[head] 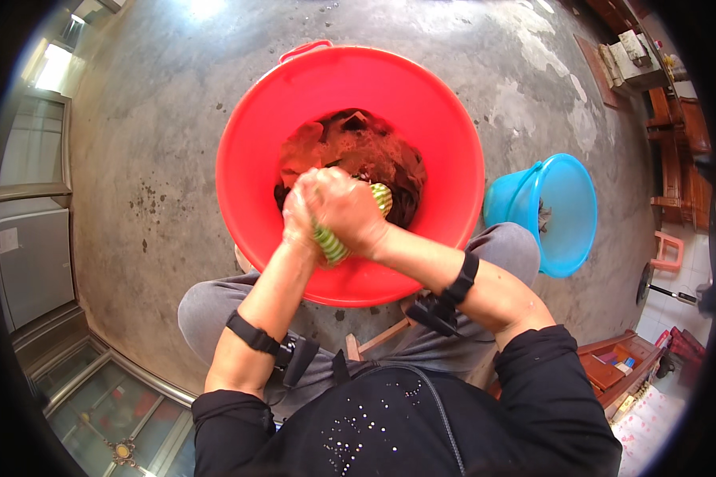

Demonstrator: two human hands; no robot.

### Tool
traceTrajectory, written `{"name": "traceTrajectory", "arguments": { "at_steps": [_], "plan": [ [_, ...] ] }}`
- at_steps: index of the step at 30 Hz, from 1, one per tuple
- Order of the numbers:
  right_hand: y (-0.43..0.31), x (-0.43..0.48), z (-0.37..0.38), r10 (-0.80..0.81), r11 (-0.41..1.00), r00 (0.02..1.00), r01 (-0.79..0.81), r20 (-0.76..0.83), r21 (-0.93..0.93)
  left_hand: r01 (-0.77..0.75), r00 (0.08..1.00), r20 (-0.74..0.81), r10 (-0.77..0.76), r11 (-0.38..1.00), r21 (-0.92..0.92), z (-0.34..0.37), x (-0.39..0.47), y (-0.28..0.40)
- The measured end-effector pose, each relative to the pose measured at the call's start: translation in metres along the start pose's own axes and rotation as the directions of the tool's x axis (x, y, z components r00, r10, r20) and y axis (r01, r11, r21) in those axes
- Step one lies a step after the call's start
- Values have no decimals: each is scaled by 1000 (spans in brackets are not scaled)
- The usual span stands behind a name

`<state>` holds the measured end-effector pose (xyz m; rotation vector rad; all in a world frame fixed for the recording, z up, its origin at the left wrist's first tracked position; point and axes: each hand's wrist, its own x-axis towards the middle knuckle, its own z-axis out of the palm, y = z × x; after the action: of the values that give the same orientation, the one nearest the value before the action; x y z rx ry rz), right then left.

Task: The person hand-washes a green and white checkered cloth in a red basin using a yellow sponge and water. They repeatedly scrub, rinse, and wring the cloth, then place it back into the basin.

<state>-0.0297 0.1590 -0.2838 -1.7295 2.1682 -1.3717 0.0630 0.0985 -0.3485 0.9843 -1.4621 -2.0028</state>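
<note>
My left hand (300,208) and my right hand (349,208) are pressed together over a red plastic bucket (358,77). Both grip a green-and-white striped cloth (331,245); part of it pokes out below the hands, and a checked piece shows to their right. The fingers are blurred and partly hide one another. Beneath them, dark wet clothes (358,146) lie in the bucket in sudsy water. The bucket stands on the floor between my knees, its red handle (304,49) folded at the far rim.
A light-blue bucket (513,194) by my right knee leans sideways with a grey cloth (544,216) inside. Grey concrete floor (173,137) surrounds the buckets, with wet spots. Glazed metal-framed doors (119,417) are at lower left. A pink plastic stool (668,250) and wooden furniture (671,149) stand at right.
</note>
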Motion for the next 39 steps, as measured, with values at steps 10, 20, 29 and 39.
{"name": "traceTrajectory", "arguments": {
  "at_steps": [10, 20, 29, 39],
  "plan": [
    [42, 28, -11, 661, 691, 719, -694, 214, 202, 210, 955, 0, -296, 678, -705, 23, 7, 62],
    [38, 73, -50, 603, 397, 687, -700, 406, 594, -187, 973, 196, 124, 920, 344, 22, -7, 104],
    [44, 100, -104, 269, 691, 854, -493, 444, 529, -289, 957, 141, 252, 833, 473, 25, -23, 170],
    [15, 67, -72, 8, -92, 711, -699, 703, 709, -171, 985, -90, 148, 914, -369, 47, 14, 193]
  ]
}}
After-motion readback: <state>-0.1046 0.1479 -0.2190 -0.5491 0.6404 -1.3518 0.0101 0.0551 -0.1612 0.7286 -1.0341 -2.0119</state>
